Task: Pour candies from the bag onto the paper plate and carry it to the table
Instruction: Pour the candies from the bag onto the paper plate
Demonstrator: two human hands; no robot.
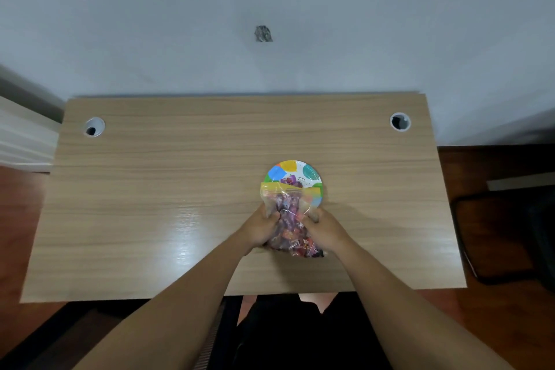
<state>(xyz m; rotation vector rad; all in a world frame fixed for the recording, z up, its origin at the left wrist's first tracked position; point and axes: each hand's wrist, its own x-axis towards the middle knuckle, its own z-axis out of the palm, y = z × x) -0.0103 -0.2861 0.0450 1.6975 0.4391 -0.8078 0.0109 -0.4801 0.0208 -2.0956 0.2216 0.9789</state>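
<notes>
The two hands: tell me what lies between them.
In the head view, the clear candy bag lies between the left hand and right hand, both gripping it, its mouth over the paper plate.

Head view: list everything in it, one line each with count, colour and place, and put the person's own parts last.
Desk: one, light wood grain, fills the middle, against the wall.
Cable holes: two, white-rimmed, far left and far right corners of the desk.
Paper plate: one, white with coloured patches, on the desk right of centre, a few candies on it.
Candy bag: one, clear with yellow zip strip, full of mixed candies, mouth over the plate.
Wall mark: one, grey, on the pale wall.
Chair: one, dark, right of the desk.
Left hand: grips the bag's left side.
Right hand: grips its right side.
</notes>
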